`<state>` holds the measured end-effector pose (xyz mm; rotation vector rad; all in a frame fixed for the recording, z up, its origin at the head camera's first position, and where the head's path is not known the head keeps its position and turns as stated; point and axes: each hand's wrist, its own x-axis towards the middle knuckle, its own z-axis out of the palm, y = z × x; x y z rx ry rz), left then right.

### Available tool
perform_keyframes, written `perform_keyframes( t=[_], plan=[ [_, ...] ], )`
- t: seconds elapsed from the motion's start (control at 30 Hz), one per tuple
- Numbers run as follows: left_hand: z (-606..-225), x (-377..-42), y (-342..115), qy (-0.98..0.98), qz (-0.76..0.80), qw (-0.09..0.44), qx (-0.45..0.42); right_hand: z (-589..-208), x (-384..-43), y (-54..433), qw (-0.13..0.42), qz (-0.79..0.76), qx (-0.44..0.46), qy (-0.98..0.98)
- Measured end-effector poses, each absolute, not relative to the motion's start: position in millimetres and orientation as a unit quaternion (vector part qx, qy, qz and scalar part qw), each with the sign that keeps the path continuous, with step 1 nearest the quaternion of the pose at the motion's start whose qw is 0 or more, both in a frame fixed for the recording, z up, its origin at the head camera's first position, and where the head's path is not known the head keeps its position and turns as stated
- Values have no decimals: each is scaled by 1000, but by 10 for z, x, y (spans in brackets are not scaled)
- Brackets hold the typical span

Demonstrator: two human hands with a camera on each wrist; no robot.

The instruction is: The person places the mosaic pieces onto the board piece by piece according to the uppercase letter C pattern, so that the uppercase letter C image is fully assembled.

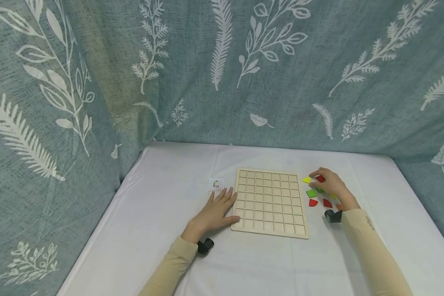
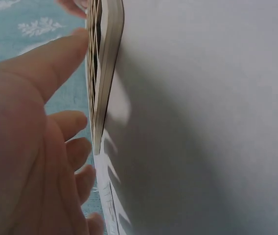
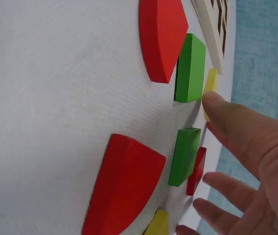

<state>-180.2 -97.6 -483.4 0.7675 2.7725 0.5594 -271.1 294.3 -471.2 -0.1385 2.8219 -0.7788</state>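
My left hand lies with spread fingers along the left edge of the wooden grid board, its thumb on the board's frame. Just beyond those fingertips is a small printed card. To the right of the board my right hand reaches over loose coloured pieces. Its thumb and index fingertips come right at the yellow piece, one on either side; I cannot tell whether they pinch it. Under and beside this hand lie a dark red piece and two green pieces, one a green square.
Nearer me lie a red quarter-round piece, another red piece and an orange piece. Another yellow piece shows in the right wrist view. A white cloth covers the table. Behind hangs a patterned teal curtain.
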Motion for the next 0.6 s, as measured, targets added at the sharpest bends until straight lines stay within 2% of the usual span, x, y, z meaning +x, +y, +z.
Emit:
perform_keyframes(
  t=[0.6],
  plan=[
    [-4832,-1753,-979,934,204,140,259,-4764,-2709,2933,65,-243,-47,967]
  ],
)
